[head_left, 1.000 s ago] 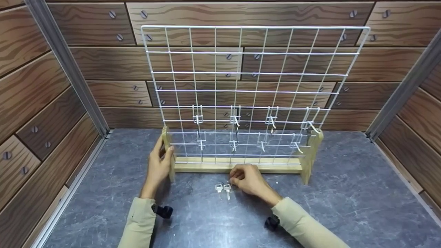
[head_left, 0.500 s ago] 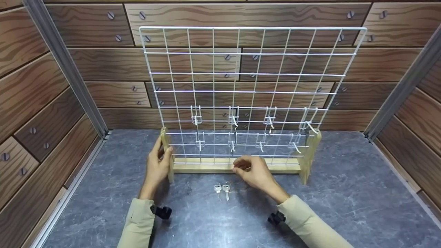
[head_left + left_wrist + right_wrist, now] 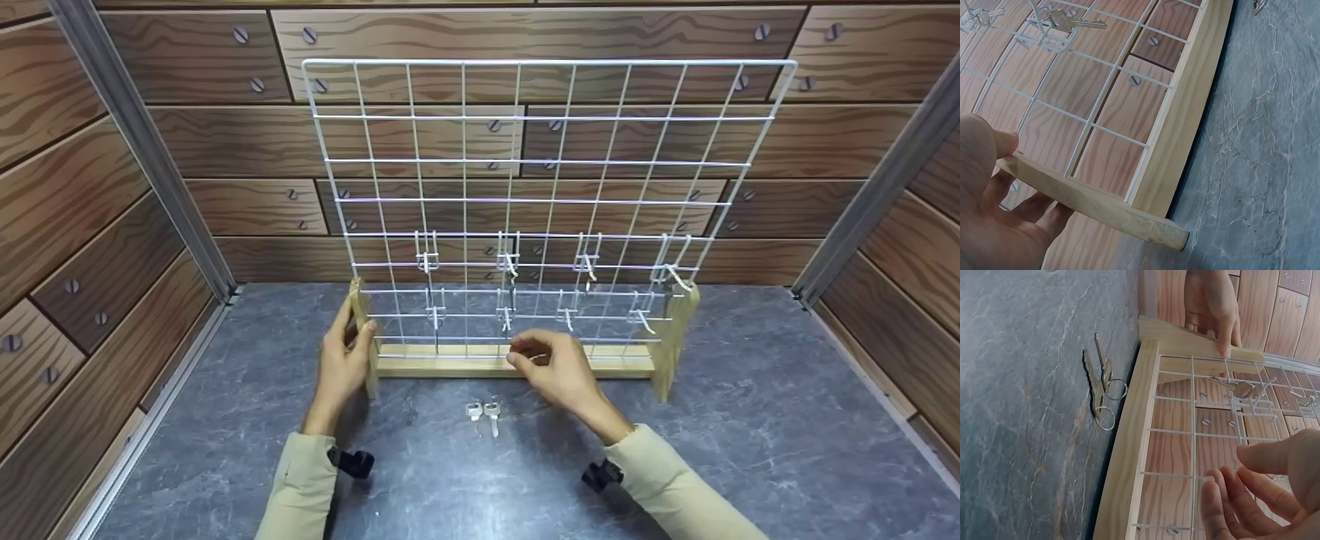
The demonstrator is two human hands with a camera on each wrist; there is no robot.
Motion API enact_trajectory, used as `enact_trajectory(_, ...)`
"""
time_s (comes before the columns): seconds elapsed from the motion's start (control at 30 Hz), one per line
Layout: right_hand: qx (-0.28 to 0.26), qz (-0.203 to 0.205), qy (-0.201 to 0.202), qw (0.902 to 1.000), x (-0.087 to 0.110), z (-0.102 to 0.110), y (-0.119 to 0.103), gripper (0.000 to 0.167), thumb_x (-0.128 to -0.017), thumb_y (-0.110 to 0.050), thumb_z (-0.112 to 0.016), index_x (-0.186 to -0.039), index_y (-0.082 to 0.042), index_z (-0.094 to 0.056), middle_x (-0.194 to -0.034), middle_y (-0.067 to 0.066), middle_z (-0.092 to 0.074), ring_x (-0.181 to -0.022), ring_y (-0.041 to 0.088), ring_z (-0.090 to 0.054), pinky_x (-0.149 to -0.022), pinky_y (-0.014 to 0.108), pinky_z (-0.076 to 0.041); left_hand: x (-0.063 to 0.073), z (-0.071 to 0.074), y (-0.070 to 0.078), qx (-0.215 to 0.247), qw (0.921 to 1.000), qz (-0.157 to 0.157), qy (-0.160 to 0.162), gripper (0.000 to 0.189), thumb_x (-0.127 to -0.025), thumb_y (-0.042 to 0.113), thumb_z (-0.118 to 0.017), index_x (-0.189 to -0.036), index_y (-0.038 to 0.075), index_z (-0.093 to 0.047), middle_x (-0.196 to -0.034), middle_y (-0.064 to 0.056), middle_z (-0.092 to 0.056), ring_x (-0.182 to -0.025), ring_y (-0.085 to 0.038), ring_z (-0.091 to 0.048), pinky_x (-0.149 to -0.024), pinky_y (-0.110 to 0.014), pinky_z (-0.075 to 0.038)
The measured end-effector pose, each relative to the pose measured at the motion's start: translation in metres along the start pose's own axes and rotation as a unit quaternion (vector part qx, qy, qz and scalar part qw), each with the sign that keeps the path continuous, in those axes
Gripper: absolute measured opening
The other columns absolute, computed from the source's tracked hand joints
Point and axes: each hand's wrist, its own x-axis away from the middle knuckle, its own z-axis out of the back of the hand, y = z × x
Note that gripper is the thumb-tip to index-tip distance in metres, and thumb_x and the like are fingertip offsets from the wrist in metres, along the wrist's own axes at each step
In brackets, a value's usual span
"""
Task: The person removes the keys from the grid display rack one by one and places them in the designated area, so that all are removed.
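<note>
My left hand [image 3: 346, 360] grips the wooden side post [image 3: 1095, 205] of a display stand, thumb on one side and fingers on the other. The stand carries a white wire grid [image 3: 465, 157] with several hooks [image 3: 506, 262]. My right hand [image 3: 559, 367] hovers before the grid's lower middle, fingers loosely curved, thumb apart from them; nothing shows between them in the right wrist view. Two silver keys with rings [image 3: 1094, 382] lie side by side on the table in front of the stand. Another key [image 3: 1072, 21] hangs from a hook in the left wrist view.
The stand's wooden base bar [image 3: 442, 367] runs along its bottom, and a right side post [image 3: 675, 337] holds the other end. Wood-patterned walls [image 3: 247, 142] enclose the grey marbled table [image 3: 787, 420] at the back and sides.
My right hand has moved from beside the keys up and slightly right, to the front of the grid. The two keys stay on the table. My left hand keeps its hold on the post.
</note>
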Motion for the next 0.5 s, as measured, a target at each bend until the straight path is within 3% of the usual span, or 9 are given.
enact_trajectory(0.5, -0.043, 0.073, 0.128, 0.9882, -0.001, -0.016, 0.002, 0.016, -0.095, 0.000, -0.077, -0.111, 0.001, -0.078, -0.104, 0.014, -0.079, -0.093, 0.028, -0.076, -0.085, 0.029, -0.067, 0.000, -0.001, 0.000, 0.003, 1.0000, 0.000, 0.006, 0.063, -0.107, 0.000, -0.058, -0.165, -0.001, -0.035, -0.156, -0.034, -0.050, -0.135, -0.052, -0.059, -0.114, -0.060, -0.052)
